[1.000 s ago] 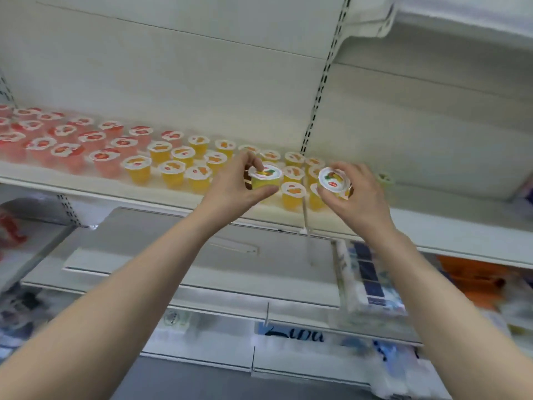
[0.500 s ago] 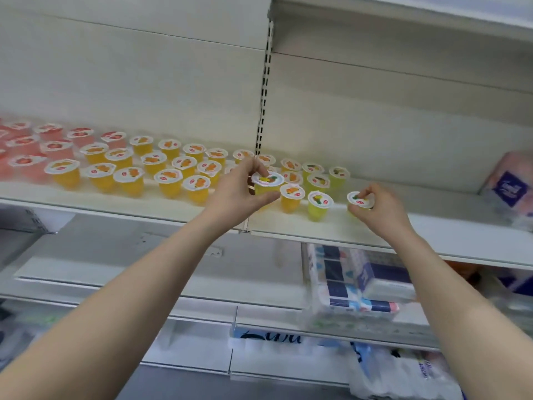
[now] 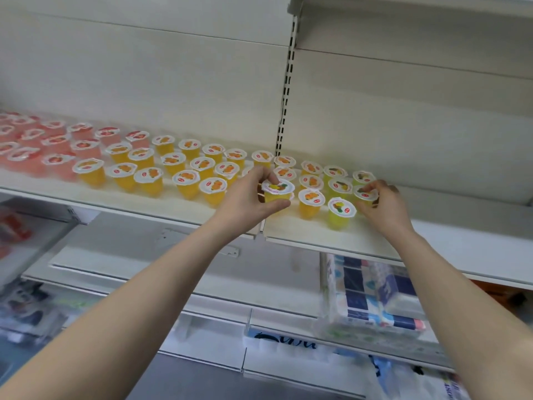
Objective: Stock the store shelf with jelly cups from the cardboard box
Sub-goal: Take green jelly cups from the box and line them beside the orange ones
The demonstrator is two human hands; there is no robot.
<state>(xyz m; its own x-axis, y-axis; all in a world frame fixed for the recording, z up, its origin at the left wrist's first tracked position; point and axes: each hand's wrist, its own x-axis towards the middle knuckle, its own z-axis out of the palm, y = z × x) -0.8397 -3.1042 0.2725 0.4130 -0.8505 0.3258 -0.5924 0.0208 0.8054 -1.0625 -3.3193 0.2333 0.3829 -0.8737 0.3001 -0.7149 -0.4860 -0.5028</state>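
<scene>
Bare shelf (image 3: 467,229) lies open to the right of the right hand (image 3: 383,209), which pinches the end cup (image 3: 365,193) of the yellow rows. Leftward, orange cups (image 3: 187,180) and red cups (image 3: 54,160) crowd the board, leaving only a narrow front strip. The left hand (image 3: 245,200), gripping a yellow cup (image 3: 278,192), blocks the front row's middle. The upper shelf (image 3: 403,13) sits well above the lids; the back panel (image 3: 403,111) closes the rear.

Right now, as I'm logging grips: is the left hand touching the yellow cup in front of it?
Touching. In the head view the left hand pinches the cup: fingers on its lid edge, thumb against its side.
</scene>
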